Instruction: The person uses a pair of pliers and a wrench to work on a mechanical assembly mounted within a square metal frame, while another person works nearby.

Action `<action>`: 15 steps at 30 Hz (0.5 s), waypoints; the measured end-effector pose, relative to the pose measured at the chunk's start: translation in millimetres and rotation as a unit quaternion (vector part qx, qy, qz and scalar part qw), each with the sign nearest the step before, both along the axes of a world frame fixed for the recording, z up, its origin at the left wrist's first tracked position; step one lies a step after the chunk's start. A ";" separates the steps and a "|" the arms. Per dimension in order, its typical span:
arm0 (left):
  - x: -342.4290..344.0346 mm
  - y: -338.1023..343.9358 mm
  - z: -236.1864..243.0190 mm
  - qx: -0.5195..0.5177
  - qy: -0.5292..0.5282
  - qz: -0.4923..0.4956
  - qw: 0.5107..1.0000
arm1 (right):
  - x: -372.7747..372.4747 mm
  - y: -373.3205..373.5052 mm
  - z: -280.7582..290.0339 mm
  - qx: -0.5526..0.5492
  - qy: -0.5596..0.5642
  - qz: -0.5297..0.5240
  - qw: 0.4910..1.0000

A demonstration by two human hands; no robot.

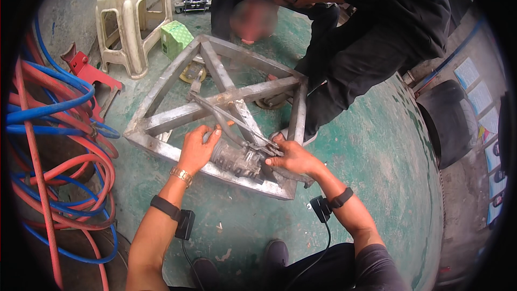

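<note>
A grey, ribbed cylindrical machine part lies on the near side of a square welded metal frame. Curled round the part's left end, my left hand keeps hold of it. My right hand is closed on a thin metal pipe at the part's right end; the exact grip is hidden by the fingers. The pipe runs up and left across the frame's crossed bars to a fitting. A dark bar-like piece shows just below my right hand.
Red and blue hoses lie coiled at left. A cream plastic stool, green box and red metal stand stand beyond. Two people are at the far side; the nearer one's dark-trousered leg is beside the frame. A tire leans at right.
</note>
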State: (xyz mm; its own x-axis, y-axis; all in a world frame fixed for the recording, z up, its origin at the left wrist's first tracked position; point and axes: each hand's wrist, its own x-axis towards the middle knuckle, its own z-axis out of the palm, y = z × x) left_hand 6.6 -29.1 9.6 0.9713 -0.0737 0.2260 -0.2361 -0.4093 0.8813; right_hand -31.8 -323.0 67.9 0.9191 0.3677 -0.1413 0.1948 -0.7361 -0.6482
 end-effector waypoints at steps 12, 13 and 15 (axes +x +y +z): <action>0.9 -1.3 -4.5 -0.028 -0.042 0.007 0.999 | -2.3 4.0 6.3 0.019 0.009 -0.002 1.000; 1.3 -1.4 -5.8 -0.032 -0.040 0.003 0.999 | -2.2 4.0 6.3 0.017 0.010 -0.001 1.000; 2.3 -1.5 -8.0 -0.031 -0.044 0.006 0.999 | -1.9 3.4 5.9 0.019 0.013 -0.002 1.000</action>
State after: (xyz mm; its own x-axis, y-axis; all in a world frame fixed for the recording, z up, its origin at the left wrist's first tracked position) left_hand 8.9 -30.6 1.6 0.9482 -0.0448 0.3146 -0.3092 -0.3587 0.8808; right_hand -33.6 -319.6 73.9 0.9171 0.3692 -0.1502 0.1749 -0.7114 -0.6806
